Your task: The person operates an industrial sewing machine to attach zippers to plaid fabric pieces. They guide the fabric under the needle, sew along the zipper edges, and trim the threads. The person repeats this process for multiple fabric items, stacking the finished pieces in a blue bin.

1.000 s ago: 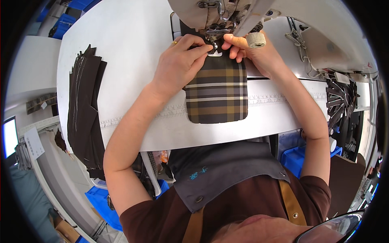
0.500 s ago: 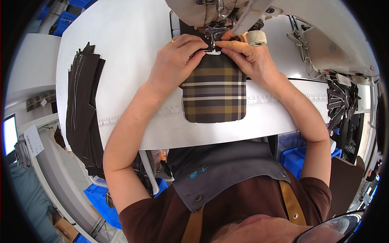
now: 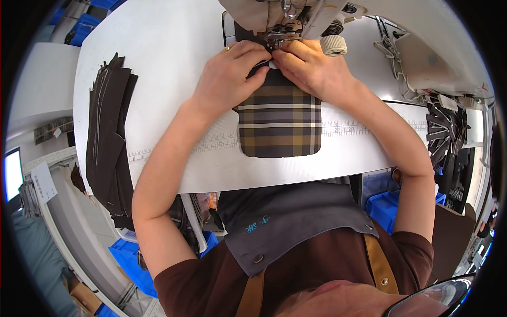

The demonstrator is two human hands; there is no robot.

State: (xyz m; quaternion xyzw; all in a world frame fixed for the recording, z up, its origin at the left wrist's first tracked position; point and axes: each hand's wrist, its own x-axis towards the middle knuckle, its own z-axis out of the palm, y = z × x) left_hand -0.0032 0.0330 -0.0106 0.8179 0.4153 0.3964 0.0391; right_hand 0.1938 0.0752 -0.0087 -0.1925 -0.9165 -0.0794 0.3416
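Observation:
A plaid fabric piece [image 3: 280, 124] in brown, olive and white lies flat on the white table, its far dark end under the head of a sewing machine [image 3: 282, 36]. My left hand [image 3: 229, 74] pinches the piece's dark far edge, just left of the presser foot. From the other side my right hand [image 3: 314, 68] has its fingers bunched on the same edge, close to the needle area. Both sets of fingertips nearly meet there and partly hide the fabric between them. A small white patch shows under the right fingertips.
Dark cut fabric strips [image 3: 108, 137] are piled at the table's left edge. A printed ruler scale [image 3: 211, 142] crosses the white table [image 3: 174, 68]. More dark strips [image 3: 443, 132] hang at the right. Blue bins [image 3: 383, 208] stand below the table.
My right hand has shifted left and closed its fingers nearer the needle, over the edge. The left hand stays almost in place, and the plaid piece has moved slightly away from me.

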